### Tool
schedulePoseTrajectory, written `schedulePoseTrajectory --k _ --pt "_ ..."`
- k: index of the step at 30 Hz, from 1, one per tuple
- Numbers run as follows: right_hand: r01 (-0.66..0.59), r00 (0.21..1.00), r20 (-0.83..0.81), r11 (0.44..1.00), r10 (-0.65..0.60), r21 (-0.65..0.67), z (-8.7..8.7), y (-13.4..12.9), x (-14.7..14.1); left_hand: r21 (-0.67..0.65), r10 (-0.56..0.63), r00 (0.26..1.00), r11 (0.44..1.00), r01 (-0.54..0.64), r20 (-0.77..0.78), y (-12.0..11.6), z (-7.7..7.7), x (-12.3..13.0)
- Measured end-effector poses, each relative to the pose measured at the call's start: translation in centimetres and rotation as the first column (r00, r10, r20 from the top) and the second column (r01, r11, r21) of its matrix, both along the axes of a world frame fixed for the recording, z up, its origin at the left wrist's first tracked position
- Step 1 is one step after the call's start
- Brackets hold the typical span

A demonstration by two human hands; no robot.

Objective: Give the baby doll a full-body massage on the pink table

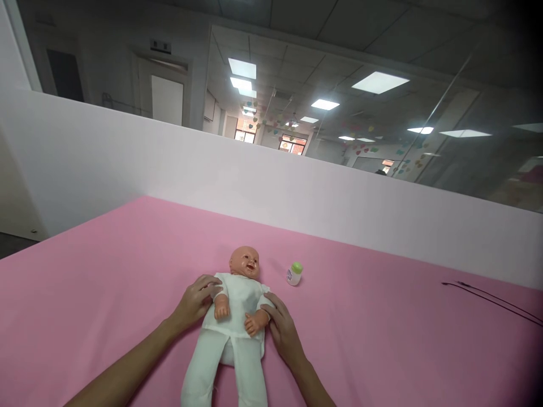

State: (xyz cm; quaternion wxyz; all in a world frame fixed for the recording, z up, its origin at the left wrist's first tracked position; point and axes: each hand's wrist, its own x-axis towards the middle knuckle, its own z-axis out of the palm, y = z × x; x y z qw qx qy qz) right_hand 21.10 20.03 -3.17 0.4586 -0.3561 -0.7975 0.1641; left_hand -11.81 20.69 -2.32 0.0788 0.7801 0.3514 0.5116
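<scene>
A baby doll [240,294] in a white top and white trousers lies on its back, head away from me. My left hand [195,302] grips the doll's sleeve at the shoulder on the left, its fingers curled over the cloth and the thumb hidden. On the other side, my right hand [283,328] holds the doll's sleeve near the elbow, fingertips resting on the fabric. The doll's two small hands rest over its belly. To the right of its head stands a small white bottle [293,275] with a green cap.
Pink cloth [360,339] covers the surface under the doll. Black cables [487,297] lie at the far right. A low white wall [297,186] runs along the back, with glass above it and a room with ceiling lights beyond.
</scene>
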Motion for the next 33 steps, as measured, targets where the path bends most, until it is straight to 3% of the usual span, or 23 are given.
schedulePoseTrajectory --k 3,5,7,9,11,15,19,22,24,26,29,33 --pt "0.059 0.959 -0.264 0.986 -0.099 -0.153 -0.2 0.7 0.0 -0.218 0.119 0.967 0.973 -0.069 0.225 0.3 -0.2 -0.2" --pt "0.094 0.861 -0.448 0.941 -0.241 -0.325 -0.2 1.3 0.2 -0.371 0.250 0.865 0.925 -0.080 0.435 0.7 -0.3 -0.5" --pt "0.089 0.715 -0.575 0.868 -0.397 -0.489 -0.1 1.8 0.6 -0.484 0.361 0.711 0.874 -0.033 0.603 1.1 -0.3 -0.9" --pt "0.050 0.589 -0.644 0.817 -0.489 -0.574 0.1 1.9 0.9 -0.554 0.426 0.604 0.832 0.031 0.674 1.5 -0.2 -1.2" --pt "0.031 0.549 -0.666 0.808 -0.505 -0.588 0.2 1.9 1.0 -0.578 0.437 0.593 0.814 0.059 0.676 1.7 -0.3 -1.3" --pt "0.127 0.691 -0.586 0.869 -0.423 -0.478 0.3 1.4 0.4 -0.443 0.320 0.730 0.896 -0.026 0.604 1.4 -0.6 -0.8" --pt "0.088 0.905 -0.388 0.969 -0.175 -0.232 0.1 0.8 -0.1 -0.168 0.086 0.965 0.985 -0.045 0.250 0.5 -0.5 -0.3" --pt "0.017 0.986 -0.165 0.993 -0.036 -0.117 -0.1 0.5 0.0 0.066 0.008 1.000 0.998 -0.009 0.010 0.1 -0.2 -0.2" --pt "0.005 0.995 -0.095 0.994 -0.016 -0.113 -0.2 0.4 0.1 0.117 0.018 0.999 0.993 -0.013 -0.038 0.1 -0.2 -0.2" --pt "0.018 0.992 -0.121 0.991 -0.034 -0.134 -0.1 0.5 0.0 0.064 0.036 0.999 0.997 -0.034 -0.025 0.1 -0.4 -0.3" --pt "0.069 0.949 -0.284 0.969 -0.137 -0.239 0.4 0.8 -0.1 -0.164 0.146 0.976 0.979 -0.120 0.162 0.2 -0.6 -0.3" --pt "0.136 0.778 -0.501 0.880 -0.380 -0.456 1.3 1.7 0.6 -0.428 0.400 0.773 0.884 -0.185 0.492 0.6 0.1 -0.7"
